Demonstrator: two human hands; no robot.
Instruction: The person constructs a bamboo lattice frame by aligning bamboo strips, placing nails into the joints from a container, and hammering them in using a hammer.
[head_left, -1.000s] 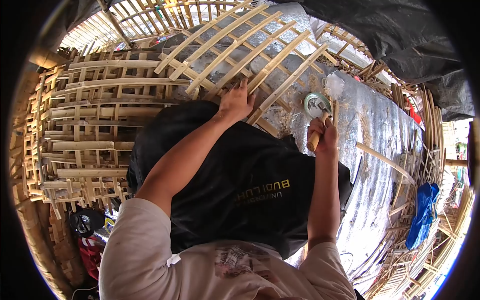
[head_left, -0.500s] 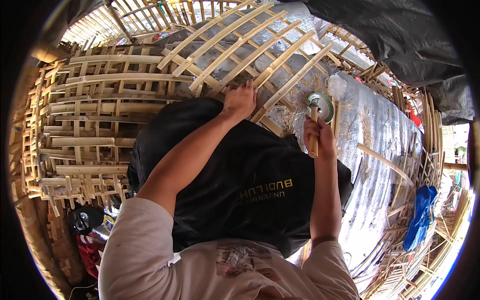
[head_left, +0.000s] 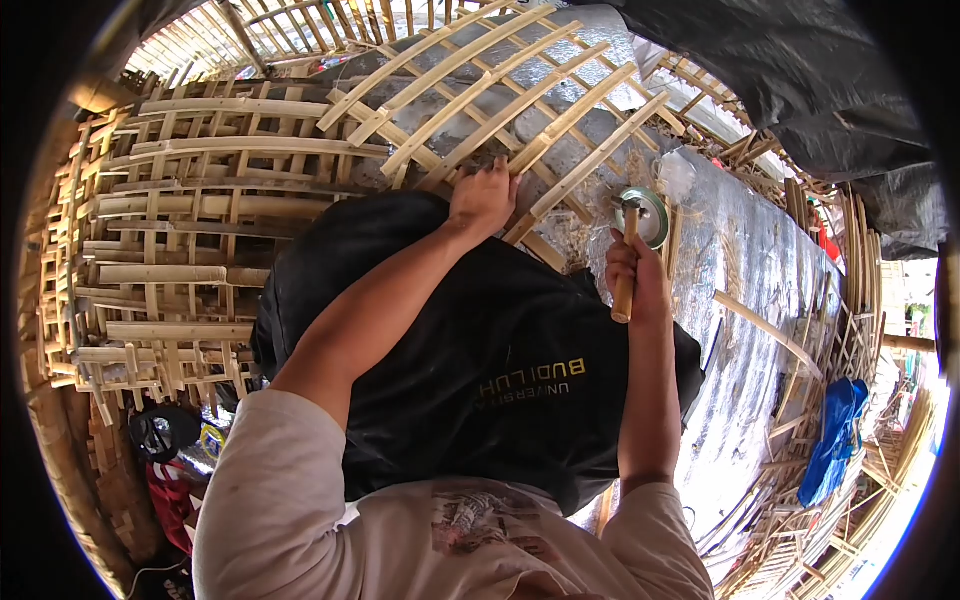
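Note:
My left hand (head_left: 484,198) is at the near edge of a lattice panel of crossed bamboo slats (head_left: 497,122), its fingers bent down onto the slats; the fingertips are partly hidden. In my right hand (head_left: 640,270) is a hammer (head_left: 627,262), gripped round its light wooden handle, the butt pointing toward me. The hammer's head lies over a round, shallow metal dish (head_left: 652,217), beside the panel's right corner. What the dish holds is hard to make out. A black cloth with yellow lettering (head_left: 470,330) covers my lap, under both forearms.
More bamboo lattice panels (head_left: 190,205) are piled at the left. A silvery sheet (head_left: 740,330) covers the ground to the right, with a loose bamboo strip (head_left: 770,325) on it. A blue plastic bag (head_left: 835,440) lies far right. Black tarpaulin (head_left: 800,80) hangs at upper right.
The hammer handle has tipped slightly, its butt a little lower in view. My left hand stays at the panel's edge. The whole view has shifted slightly.

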